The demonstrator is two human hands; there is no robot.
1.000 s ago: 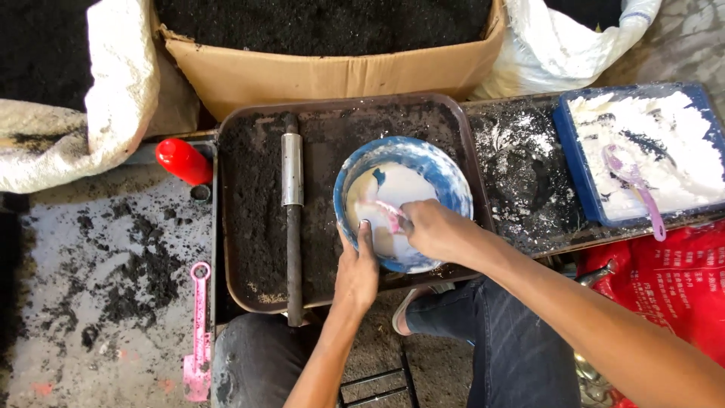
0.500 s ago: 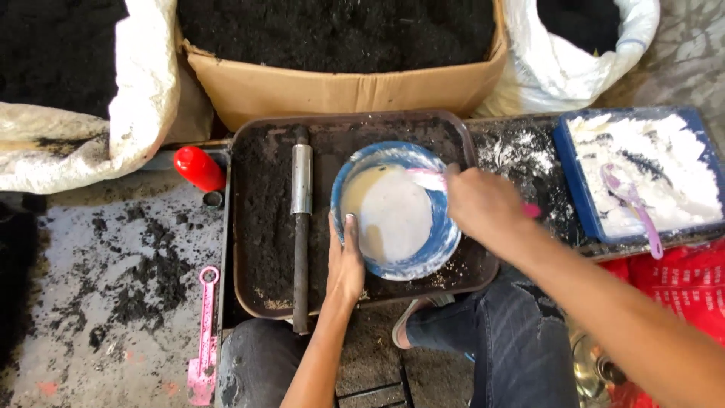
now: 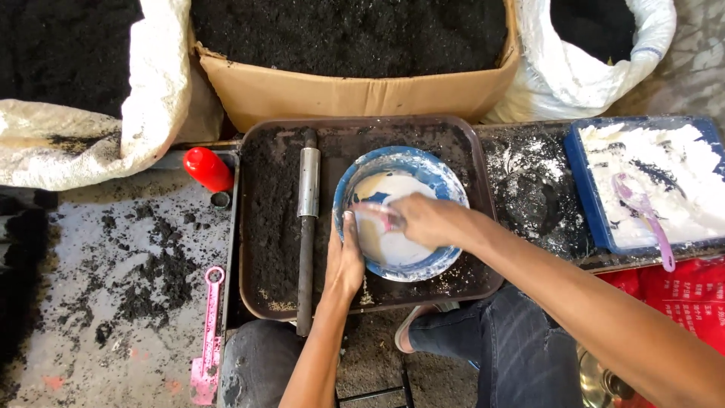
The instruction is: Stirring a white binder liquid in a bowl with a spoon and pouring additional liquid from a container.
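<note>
A blue bowl (image 3: 447, 176) with white paste inside sits on a dark brown tray (image 3: 483, 151) dusted with black powder. My left hand (image 3: 343, 261) grips the bowl's left rim. Inside the bowl, my right hand (image 3: 427, 221) holds a small pink spoon (image 3: 377, 215), blurred against the paste. A metal roller with a dark handle (image 3: 307, 219) lies lengthwise on the tray, left of the bowl.
Behind the tray stand a cardboard box (image 3: 355, 91) of black powder and two white sacks (image 3: 151, 98) (image 3: 574, 68). A blue tray (image 3: 578, 181) of white powder with a purple spoon (image 3: 642, 215) lies right. A red cap (image 3: 208, 168) and pink tool (image 3: 208, 340) lie left.
My right hand has swept from the bowl's right rim back across to its left side, stirring with the pink spoon. My left hand has stayed on the bowl's left rim.
</note>
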